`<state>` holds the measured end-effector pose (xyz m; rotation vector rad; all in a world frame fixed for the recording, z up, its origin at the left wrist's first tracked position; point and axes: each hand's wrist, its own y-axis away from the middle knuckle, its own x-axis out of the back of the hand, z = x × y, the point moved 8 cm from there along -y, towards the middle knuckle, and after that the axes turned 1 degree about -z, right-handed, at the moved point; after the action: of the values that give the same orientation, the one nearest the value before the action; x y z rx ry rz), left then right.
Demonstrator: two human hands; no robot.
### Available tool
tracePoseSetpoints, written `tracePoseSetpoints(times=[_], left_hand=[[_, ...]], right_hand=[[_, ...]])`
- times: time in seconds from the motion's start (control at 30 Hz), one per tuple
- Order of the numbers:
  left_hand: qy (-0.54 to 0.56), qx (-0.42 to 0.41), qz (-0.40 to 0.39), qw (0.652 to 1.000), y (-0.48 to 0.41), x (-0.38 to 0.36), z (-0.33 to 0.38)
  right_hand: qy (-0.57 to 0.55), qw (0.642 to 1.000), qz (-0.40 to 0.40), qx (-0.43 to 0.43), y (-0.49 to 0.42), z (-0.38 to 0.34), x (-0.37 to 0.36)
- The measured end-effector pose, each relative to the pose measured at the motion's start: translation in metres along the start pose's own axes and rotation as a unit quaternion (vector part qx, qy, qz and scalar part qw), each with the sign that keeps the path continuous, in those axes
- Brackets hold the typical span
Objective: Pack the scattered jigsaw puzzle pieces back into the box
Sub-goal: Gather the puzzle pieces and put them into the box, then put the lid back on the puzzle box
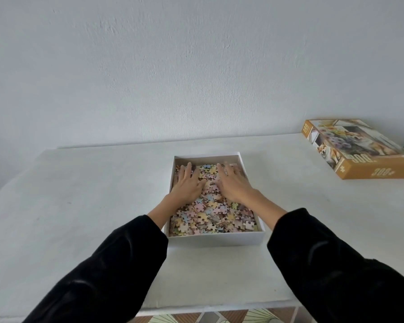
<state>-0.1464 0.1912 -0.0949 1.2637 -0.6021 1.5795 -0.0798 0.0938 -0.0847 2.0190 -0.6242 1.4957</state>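
A white open box (pixel 216 238) sits in the middle of the table, filled with pastel jigsaw puzzle pieces (pixel 210 217). Both of my hands lie flat on the pieces in the far half of the box. My left hand (pixel 187 183) presses on the left side with fingers spread and straight. On the right side my right hand (pixel 233 183) presses the same way. No loose pieces show on the table around the box.
The box lid (pixel 357 150), orange-edged with a dog picture, lies at the table's far right. The white table (pixel 79 206) runs to a pale wall behind. Its front edge crosses the bottom of the view, with patterned floor (pixel 208 317) below.
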Motion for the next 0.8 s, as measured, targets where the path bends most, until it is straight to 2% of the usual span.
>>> tracePoseSetpoints(times=[0.1,0.17,0.4,0.6,0.8], left_hand=[[-0.017,0.016,-0.044,0.999,-0.012,-0.007,-0.006],[-0.018,0.016,-0.042,0.999,-0.017,-0.008,-0.007],[-0.068,-0.024,0.077,0.994,-0.017,0.015,-0.002],[-0.024,-0.092,0.202,0.975,-0.011,0.042,0.011],[0.020,-0.151,0.217,0.964,-0.016,0.066,0.051]], right_hand=[[0.004,1.000,0.002,0.003,-0.007,0.003,-0.007],[-0.005,1.000,0.021,0.005,-0.009,0.004,-0.007],[-0.063,0.995,0.074,0.032,-0.009,0.001,0.004],[-0.088,0.980,0.161,0.077,0.002,-0.003,0.035],[-0.118,0.971,0.201,0.058,0.010,0.030,0.070]])
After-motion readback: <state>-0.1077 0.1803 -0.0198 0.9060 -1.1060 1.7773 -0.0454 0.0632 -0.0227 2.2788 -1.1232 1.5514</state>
